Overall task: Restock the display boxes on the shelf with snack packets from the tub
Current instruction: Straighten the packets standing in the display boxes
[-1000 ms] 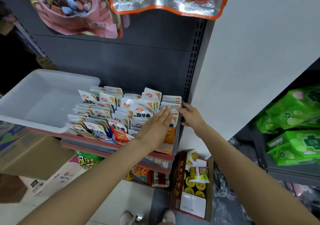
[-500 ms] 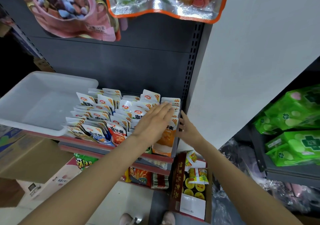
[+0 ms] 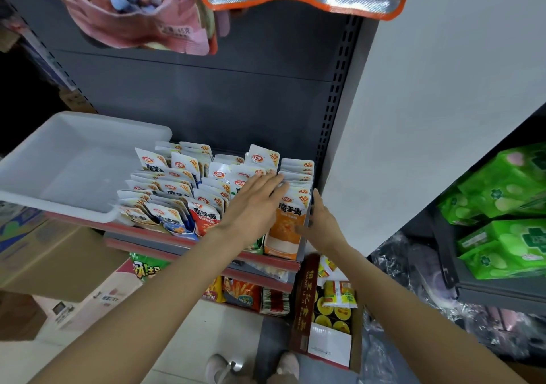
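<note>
Packets (image 3: 204,194) stand packed in rows in the display boxes on the shelf (image 3: 165,236). The white tub (image 3: 74,162) sits on the shelf at nine o'clock from them. The left hand (image 3: 254,206) lies flat, fingers straight, on the packet tops. At three o'clock from it, the right hand (image 3: 322,224) presses the outer side of the orange box (image 3: 285,230). Its fingers look straight, but the thumb is hard to see. Green bags (image 3: 502,206) sit far off at three o'clock.
</note>
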### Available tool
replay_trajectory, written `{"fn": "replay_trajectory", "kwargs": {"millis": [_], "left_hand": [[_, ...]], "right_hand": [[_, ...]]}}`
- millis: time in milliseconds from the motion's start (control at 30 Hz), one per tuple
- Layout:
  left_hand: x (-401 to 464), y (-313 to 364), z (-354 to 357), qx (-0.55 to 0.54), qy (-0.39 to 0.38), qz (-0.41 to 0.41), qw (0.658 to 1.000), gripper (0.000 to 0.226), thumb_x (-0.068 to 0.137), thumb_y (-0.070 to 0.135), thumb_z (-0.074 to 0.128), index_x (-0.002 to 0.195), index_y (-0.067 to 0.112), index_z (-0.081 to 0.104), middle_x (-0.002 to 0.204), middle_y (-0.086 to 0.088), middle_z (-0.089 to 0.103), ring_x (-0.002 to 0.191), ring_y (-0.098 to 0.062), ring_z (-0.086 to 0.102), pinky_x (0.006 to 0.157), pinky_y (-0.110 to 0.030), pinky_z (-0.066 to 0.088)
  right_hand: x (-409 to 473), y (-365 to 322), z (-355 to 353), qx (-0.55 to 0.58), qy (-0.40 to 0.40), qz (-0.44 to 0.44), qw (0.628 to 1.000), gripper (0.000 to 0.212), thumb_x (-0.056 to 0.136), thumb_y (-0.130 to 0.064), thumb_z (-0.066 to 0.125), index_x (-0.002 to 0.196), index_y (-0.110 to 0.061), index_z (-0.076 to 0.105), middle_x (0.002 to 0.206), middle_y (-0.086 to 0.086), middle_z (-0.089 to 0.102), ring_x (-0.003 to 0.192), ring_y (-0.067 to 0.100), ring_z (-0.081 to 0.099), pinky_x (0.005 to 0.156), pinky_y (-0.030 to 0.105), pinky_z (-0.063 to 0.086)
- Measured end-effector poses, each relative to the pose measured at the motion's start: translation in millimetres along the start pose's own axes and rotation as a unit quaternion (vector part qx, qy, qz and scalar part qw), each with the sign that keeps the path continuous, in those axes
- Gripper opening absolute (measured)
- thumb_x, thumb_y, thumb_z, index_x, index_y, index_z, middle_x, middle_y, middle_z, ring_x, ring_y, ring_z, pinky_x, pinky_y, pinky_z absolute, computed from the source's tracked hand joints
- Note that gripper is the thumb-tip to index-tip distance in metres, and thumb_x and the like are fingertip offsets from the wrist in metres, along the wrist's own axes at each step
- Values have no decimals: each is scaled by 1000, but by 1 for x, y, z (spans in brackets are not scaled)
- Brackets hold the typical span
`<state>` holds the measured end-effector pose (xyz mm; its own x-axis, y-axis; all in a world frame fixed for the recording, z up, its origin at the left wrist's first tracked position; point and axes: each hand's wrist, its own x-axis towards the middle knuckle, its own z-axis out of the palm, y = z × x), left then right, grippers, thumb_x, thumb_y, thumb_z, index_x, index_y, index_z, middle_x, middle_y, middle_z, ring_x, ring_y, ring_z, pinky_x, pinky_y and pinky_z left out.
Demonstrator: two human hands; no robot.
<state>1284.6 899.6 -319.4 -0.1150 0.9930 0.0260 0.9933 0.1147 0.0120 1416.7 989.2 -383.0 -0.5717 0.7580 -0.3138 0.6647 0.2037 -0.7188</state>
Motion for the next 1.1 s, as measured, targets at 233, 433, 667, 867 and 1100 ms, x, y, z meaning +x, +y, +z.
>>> {"fn": "replay_trajectory", "kwargs": {"millis": [233, 433, 667, 867, 1100], "left_hand": [[15, 8, 4, 33, -26, -18, 999, 75, 90, 6, 43, 151, 16, 1, 159, -2, 4, 146, -16, 6, 116, -35, -8], [11, 5, -2, -38, 17, -7, 999, 63, 94, 12, 44, 150, 18, 16, 158, 1, 13, 145, -13, 7, 116, -30, -6], [-7, -45, -17, -147, 87, -85, 982, 50, 95, 12, 43, 144, 19, 34, 150, 3, 32, 139, -11, 24, 115, -23, 14], [-12, -71, -18, -174, 12, -77, 982, 48, 96, 10, 45, 142, 16, 36, 145, -3, 39, 135, -17, 31, 110, -27, 26], [-8, -83, -18, -133, 17, -53, 990, 86, 83, 18, 64, 150, 19, 11, 157, 2, 8, 139, -18, 21, 113, -32, 26]], "right_hand": [[10, -4, 18, -19, 34, 46, 998, 67, 94, -10, 44, 150, -15, 8, 109, 20, 64, 90, 35, 63, 69, 35, 49], [6, -2, 15, 31, 21, 5, 999, 71, 90, -16, 57, 148, -13, 14, 124, 14, 58, 107, 31, 58, 79, 33, 48], [5, -28, -31, 6, 143, -120, 982, 68, 89, -27, 59, 147, -19, 24, 147, 4, 35, 136, 19, 29, 113, 35, 29], [29, -87, -33, -176, 74, -170, 967, 54, 96, -26, 49, 146, -17, 29, 148, 7, 38, 137, 27, 30, 112, 37, 28], [40, -115, -19, -169, 23, -204, 964, 33, 93, -4, 45, 119, -10, 64, 120, 13, 61, 108, 29, 57, 92, 29, 42]]}}
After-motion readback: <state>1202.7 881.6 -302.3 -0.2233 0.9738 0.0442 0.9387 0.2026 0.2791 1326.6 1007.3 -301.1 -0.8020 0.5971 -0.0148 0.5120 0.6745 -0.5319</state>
